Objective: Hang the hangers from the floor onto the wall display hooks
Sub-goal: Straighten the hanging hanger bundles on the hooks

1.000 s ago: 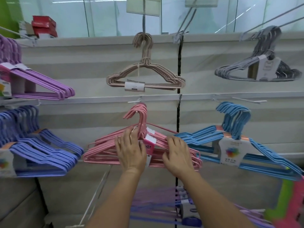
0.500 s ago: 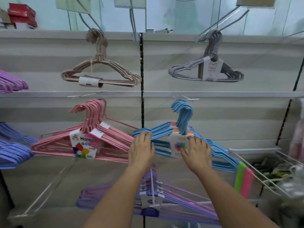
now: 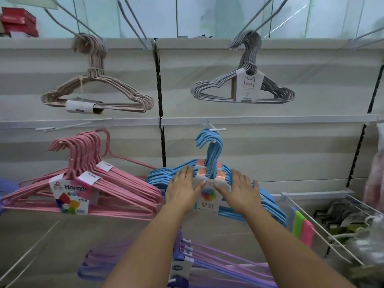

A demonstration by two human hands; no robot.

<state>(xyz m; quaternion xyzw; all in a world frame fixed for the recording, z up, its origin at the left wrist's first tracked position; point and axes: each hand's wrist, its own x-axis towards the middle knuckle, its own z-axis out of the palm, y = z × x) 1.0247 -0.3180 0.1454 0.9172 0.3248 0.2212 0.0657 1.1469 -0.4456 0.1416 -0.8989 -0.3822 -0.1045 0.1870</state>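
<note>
A bundle of blue hangers (image 3: 268,201) hangs from a white wall hook (image 3: 216,129) in the middle row. My left hand (image 3: 182,189) lies flat on the bundle's left shoulder, fingers straight. My right hand (image 3: 239,191) lies flat on the right shoulder, its thumb on the white paper label (image 3: 207,194). A pink hanger bundle (image 3: 116,190) hangs to the left. Beige hangers (image 3: 97,94) and grey hangers (image 3: 245,84) hang on the upper row.
A purple hanger bundle (image 3: 218,265) hangs low, under my arms. A wire basket (image 3: 324,231) with bagged goods juts out at the right, with green and pink items (image 3: 302,227) on its side. An empty hook (image 3: 62,127) sticks out above the pink bundle. Red boxes (image 3: 18,21) sit top left.
My view and both hands shifted right, from the pink bundle to the blue one. Over the last half second the hands settled closer around the blue bundle's label.
</note>
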